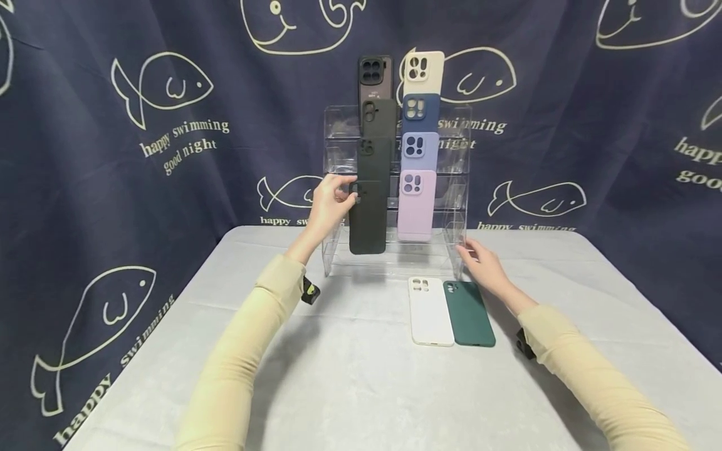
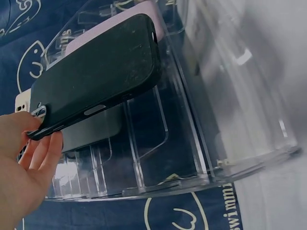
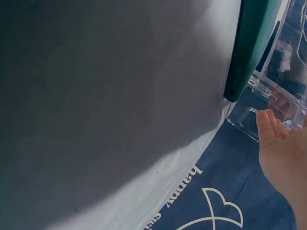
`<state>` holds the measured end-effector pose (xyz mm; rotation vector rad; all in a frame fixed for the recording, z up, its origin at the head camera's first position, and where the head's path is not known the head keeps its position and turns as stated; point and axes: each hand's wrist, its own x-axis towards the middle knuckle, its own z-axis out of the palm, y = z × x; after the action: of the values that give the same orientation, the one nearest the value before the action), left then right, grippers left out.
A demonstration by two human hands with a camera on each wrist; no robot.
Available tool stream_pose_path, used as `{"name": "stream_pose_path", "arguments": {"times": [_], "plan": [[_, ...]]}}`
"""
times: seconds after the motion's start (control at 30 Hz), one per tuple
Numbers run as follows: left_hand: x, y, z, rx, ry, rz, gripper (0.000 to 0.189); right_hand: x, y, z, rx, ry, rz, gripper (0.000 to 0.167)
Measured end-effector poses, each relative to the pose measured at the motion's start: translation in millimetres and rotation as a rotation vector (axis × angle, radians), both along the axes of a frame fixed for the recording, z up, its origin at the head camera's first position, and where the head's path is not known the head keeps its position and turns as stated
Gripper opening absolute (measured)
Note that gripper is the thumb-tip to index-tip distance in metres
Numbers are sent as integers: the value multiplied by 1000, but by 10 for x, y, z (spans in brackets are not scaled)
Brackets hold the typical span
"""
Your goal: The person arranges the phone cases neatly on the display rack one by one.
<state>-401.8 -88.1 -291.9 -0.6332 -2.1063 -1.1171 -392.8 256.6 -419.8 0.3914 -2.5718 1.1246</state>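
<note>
My left hand (image 1: 331, 199) pinches the upper left corner of a black phone case (image 1: 369, 219), beside its camera cutout. That case stands lowest in a column of dark cases on a clear acrylic tiered stand (image 1: 458, 188). In the left wrist view, thumb and fingers lie on opposite faces of the black case (image 2: 96, 72), whose lower end tilts out from the tiers. At the stand's lower right side, my right hand (image 1: 484, 266) touches the clear panel with nearly straight fingers (image 3: 263, 125). A dark green case (image 1: 470, 313) and a white case (image 1: 431, 313) lie just in front.
Right of the dark column, a pink case (image 1: 416, 207), a lilac case (image 1: 420, 150), a navy case (image 1: 429, 113) and a cream case (image 1: 431, 72) climb the tiers. The stand rests on a grey-clothed table (image 1: 361, 388), before a dark blue fish-print curtain (image 1: 237, 81).
</note>
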Motion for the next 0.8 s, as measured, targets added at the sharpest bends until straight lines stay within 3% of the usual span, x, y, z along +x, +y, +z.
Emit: {"name": "stream_pose_path", "arguments": {"times": [0.2,0.43,0.6,0.8], "plan": [[-105,82,122,48,23,11,32,-26,19,-25,0,-5,-2,56],[-236,114,174,107,27,33,33,-27,8,-25,3,-4,-7,55],[-310,133,141,135,29,34,33,-28,13,-24,12,-13,-9,56],[-387,158,13,98,23,53,32,-7,10,-15,10,-15,-5,54]]}}
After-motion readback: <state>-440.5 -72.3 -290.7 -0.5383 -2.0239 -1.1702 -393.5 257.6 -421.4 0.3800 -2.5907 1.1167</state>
